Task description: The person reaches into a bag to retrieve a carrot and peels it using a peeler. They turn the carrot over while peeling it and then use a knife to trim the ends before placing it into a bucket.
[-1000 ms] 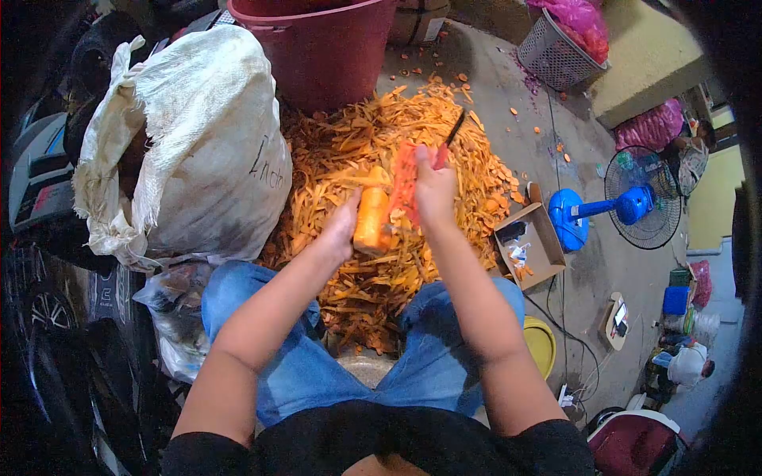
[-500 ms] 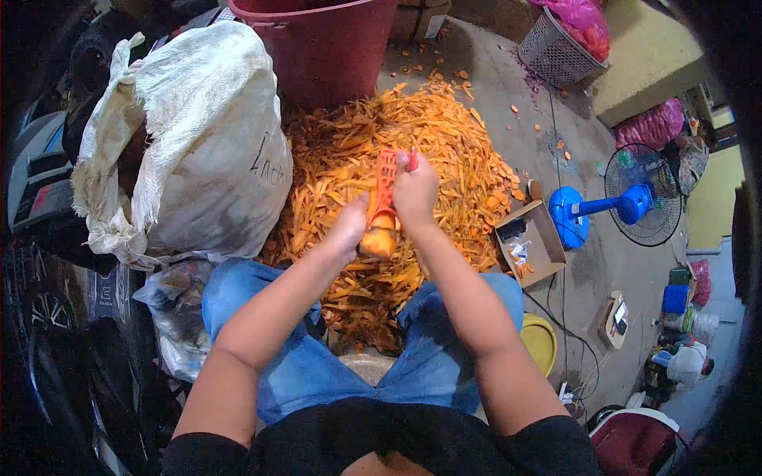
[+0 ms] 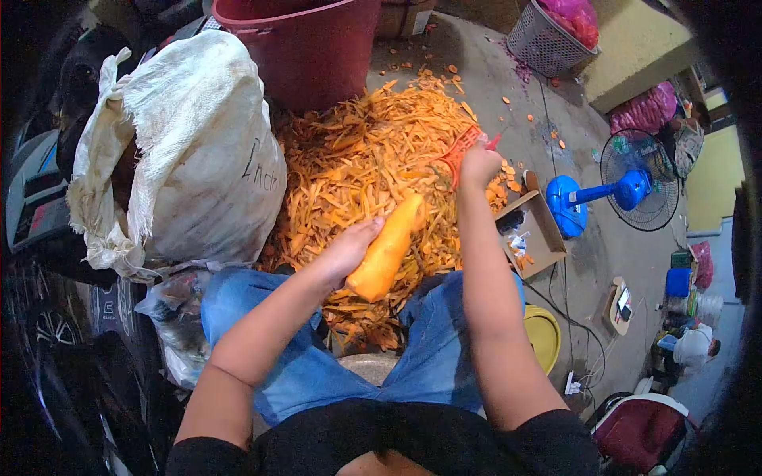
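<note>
A heap of orange peelings (image 3: 341,174) covers the floor (image 3: 516,75) before the person's bent knees (image 3: 238,297). A red tub (image 3: 313,63) bounds its far edge, and a bulky white sack (image 3: 186,151) with handwritten lettering stands close along its left side. A clear plastic bag (image 3: 178,321) lies beside the left knee. To the right are an open cardboard box (image 3: 545,234) holding small items, a blue fan (image 3: 631,189) just beyond it, and a round yellow lid (image 3: 545,341) near the right knee. A grey basket (image 3: 548,40) of pink material stands farther off.

Both forearms extend forward over the heap. The left hand (image 3: 352,251) is low and near the knees; the right hand (image 3: 479,166) reaches farther out, above the right part of the heap and well apart from the left.

The left fingers (image 3: 367,231) hold a peeled orange root vegetable (image 3: 386,254) along its left side; it slants, its far end pointing away and to the right. The right fingers are closed around a red-orange peeler (image 3: 458,151), whose head projects leftward, clear of the vegetable.
</note>
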Action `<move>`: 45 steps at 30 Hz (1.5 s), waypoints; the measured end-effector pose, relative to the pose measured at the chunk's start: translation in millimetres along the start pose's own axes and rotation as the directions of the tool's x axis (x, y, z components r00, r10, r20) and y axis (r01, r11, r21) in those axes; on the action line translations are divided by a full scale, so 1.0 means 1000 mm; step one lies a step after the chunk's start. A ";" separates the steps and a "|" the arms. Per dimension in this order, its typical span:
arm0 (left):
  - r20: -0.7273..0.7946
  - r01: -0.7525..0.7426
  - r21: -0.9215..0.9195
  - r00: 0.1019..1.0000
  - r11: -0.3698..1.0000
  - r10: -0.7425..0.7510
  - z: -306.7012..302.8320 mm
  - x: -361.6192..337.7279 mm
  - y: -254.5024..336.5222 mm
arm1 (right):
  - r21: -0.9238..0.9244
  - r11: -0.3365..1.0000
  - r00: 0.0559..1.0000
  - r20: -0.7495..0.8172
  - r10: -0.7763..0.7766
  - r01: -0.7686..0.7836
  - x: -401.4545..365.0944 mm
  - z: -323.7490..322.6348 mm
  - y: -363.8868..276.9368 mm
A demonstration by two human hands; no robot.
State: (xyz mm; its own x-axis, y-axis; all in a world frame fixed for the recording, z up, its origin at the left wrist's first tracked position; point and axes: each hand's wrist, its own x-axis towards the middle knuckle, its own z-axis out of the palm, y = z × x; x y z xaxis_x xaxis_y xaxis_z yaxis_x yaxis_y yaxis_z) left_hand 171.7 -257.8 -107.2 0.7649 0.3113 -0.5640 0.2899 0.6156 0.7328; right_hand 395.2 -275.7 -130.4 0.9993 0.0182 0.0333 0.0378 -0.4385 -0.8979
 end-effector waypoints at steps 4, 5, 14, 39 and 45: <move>-0.028 0.006 -0.002 1.000 1.000 -0.006 -0.021 0.015 0.005 | 0.140 0.990 0.989 0.135 -0.055 0.036 -0.009 -0.001 -0.007; -0.063 -0.014 0.040 0.998 0.999 0.017 -0.026 0.020 0.005 | 0.143 0.989 0.988 0.142 -0.058 0.038 -0.015 0.001 -0.009; -0.112 -0.205 0.263 0.964 0.943 0.241 -0.040 0.040 -0.002 | 0.321 0.884 0.876 0.233 -0.422 0.340 -0.039 0.002 -0.018; -0.084 -0.075 -0.530 0.996 0.845 0.036 -0.027 0.043 0.004 | 0.319 0.934 0.818 0.487 -0.306 0.160 -0.113 0.000 -0.028; 0.058 0.105 -0.309 0.994 0.945 -0.092 -0.009 0.036 -0.011 | 0.168 0.969 0.904 0.358 -0.232 0.182 -0.072 0.012 -0.013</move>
State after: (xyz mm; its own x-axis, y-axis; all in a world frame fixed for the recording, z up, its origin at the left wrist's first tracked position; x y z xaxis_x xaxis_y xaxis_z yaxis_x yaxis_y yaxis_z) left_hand 190.6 -246.8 -139.5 0.7670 0.2113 -0.6059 0.1768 0.8381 0.5160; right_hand 323.2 -260.9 -126.6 0.8944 0.4399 0.0811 0.2181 -0.2704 -0.9377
